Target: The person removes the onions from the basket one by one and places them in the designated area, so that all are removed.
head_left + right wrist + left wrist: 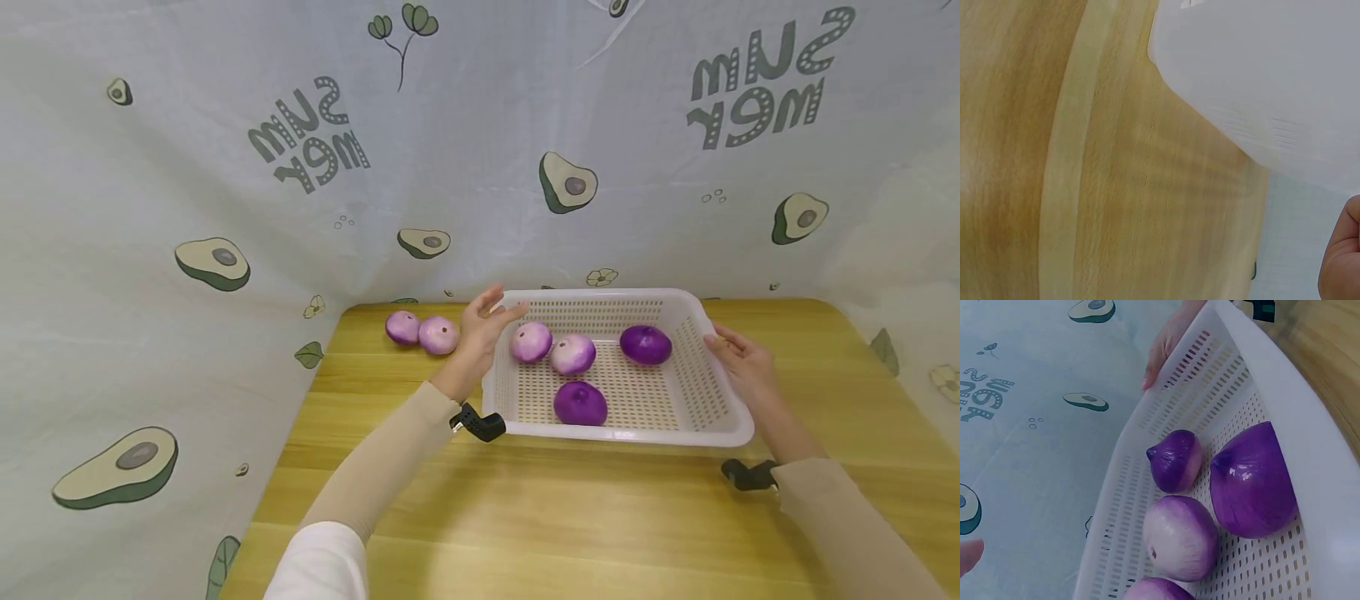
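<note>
A white plastic basket with slotted walls holds several purple onions, among them a dark one at the right and another near the front wall. Two paler onions, one and its neighbour, lie toward the basket's left end. My right hand grips the basket's right rim, its thumb on top. At the left end, my left hand has its fingers spread and holds nothing; whether it touches the rim I cannot tell. In the left wrist view, only a fingertip of it shows.
Two more onions, one and one, sit on the wooden table to the left of my left hand. A pale curtain printed with avocados hangs behind the table and along its sides.
</note>
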A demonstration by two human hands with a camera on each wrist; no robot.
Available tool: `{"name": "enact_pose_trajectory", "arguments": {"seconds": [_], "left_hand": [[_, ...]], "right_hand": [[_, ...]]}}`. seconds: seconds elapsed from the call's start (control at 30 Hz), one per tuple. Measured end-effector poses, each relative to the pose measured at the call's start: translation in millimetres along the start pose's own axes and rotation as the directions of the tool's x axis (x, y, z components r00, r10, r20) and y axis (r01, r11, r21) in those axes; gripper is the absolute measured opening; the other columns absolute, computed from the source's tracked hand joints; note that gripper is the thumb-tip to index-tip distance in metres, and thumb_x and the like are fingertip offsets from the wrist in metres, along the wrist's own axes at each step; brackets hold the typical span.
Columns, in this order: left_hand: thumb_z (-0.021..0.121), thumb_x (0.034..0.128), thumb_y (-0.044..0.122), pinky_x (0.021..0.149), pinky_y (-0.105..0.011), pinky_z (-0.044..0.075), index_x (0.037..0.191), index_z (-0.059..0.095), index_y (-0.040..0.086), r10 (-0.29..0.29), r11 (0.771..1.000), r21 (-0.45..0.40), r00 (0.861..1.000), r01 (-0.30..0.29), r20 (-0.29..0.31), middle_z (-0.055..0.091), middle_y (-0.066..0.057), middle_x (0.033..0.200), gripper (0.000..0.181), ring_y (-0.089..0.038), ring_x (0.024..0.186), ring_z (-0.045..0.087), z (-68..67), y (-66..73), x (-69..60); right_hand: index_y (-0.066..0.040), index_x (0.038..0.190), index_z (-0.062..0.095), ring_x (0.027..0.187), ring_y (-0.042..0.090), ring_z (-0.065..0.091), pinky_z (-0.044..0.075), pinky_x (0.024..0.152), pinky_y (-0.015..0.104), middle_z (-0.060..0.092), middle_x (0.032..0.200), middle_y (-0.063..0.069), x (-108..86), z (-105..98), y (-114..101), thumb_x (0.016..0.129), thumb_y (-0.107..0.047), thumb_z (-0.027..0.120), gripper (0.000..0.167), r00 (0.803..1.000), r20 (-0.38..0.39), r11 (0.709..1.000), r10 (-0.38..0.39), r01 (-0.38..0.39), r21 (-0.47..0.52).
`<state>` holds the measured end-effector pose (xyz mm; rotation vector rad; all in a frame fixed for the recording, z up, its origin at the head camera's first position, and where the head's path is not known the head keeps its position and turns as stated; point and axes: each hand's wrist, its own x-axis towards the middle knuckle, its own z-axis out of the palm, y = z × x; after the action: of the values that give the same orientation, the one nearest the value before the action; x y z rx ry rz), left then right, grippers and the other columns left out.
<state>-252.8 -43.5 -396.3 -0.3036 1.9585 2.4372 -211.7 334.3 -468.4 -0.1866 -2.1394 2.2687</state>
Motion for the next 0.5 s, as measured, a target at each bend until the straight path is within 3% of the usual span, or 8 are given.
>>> {"name": "enact_pose_trajectory", "arguments": {"seconds": [0.23, 0.5], "left_hand": [[0.084, 0.0771, 0.003, 0.108, -0.037, 0.042, 0.135, 0.061, 0.004, -0.015, 0.999, 0.035, 0.999, 0.017, -0.044, 0.055, -0.014, 0.141, 0.062, -0.035, 0.133, 0.046, 19.1, -20.4, 10.4], [0.083, 0.0784, 0.001, 0.111, -0.033, 0.037, 0.134, 0.062, 0.006, -0.016, 0.998, 0.064, 0.999, 0.018, -0.031, 0.053, -0.012, 0.142, 0.059, -0.032, 0.138, 0.04, 35.8, -33.8, 16.4]], "right_hand": [[-0.006, 0.153, 0.036, 0.075, 0.006, 0.07, 0.058, 0.064, 0.025, 0.069, 0.09, -0.013, 0.7, -1, 3, 0.1, -0.03, 0.061, 0.064, 1.0, -0.002, 0.997, 0.016, -0.016, -0.076], [-0.007, 0.152, 0.039, 0.072, 0.004, 0.068, 0.058, 0.061, 0.022, 0.068, 0.087, -0.014, -1.2, 2, -2, 0.1, -0.03, 0.061, 0.061, 1.0, -0.025, 0.993, 0.013, -0.016, -0.12]]}}
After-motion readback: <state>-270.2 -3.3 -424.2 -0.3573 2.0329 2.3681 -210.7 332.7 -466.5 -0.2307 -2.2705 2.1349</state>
